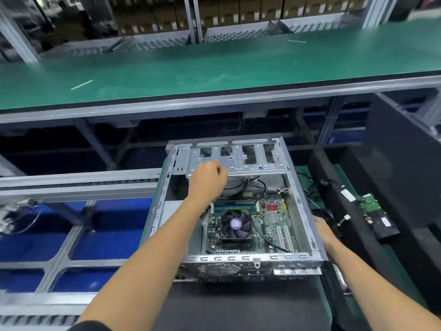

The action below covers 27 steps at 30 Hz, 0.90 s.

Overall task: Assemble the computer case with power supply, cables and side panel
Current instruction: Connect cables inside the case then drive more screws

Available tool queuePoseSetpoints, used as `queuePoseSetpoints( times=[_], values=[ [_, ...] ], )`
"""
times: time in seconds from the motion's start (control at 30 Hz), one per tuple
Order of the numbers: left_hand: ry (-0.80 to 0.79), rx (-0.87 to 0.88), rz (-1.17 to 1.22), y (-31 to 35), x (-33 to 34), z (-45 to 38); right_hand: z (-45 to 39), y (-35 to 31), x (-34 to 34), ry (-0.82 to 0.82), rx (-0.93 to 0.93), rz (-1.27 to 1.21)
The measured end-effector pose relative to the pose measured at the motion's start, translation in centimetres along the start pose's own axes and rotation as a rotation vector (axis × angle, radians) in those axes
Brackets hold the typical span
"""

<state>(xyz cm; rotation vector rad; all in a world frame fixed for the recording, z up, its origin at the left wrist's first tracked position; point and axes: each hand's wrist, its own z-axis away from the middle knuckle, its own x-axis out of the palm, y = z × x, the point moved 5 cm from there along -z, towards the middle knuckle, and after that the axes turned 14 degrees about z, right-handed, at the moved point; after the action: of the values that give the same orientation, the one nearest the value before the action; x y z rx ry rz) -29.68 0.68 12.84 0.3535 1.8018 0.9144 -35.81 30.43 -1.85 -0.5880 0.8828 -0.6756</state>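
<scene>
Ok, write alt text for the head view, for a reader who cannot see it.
An open computer case lies flat, its motherboard and fan exposed. The left hand, fingers curled, reaches into the far end near the drive bracket; the right hand rests against the case's right wall. A green conveyor runs behind.

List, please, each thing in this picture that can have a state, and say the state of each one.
computer case: open on top, side panel not fitted, motherboard visible inside
cooler fan: mounted on the motherboard; spinning or not, cannot tell
black cables: lying loose inside the case
left hand: fingers curled, at the drive cage edge; what it holds is hidden
right hand: on the case's right outer wall, fingers mostly hidden
</scene>
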Motion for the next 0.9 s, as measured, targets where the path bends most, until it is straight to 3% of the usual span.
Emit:
queuePoseSetpoints(
  times=[0.23, 0.53, 0.9],
  values=[
    [0.061, 0.039, -0.064, -1.1, -0.4, -0.4, 0.5, -1.6, 0.1, 0.111, -0.177, 0.211],
    [0.057, 0.110, -0.124, -1.2, 0.9, 0.7, -0.4, -1.1, 0.2, 0.144, -0.184, 0.360],
    [0.044, 0.119, -0.171, -1.6, 1.4, 0.6, -1.1, -1.1, -0.7, 0.158, -0.172, 0.330]
  ],
)
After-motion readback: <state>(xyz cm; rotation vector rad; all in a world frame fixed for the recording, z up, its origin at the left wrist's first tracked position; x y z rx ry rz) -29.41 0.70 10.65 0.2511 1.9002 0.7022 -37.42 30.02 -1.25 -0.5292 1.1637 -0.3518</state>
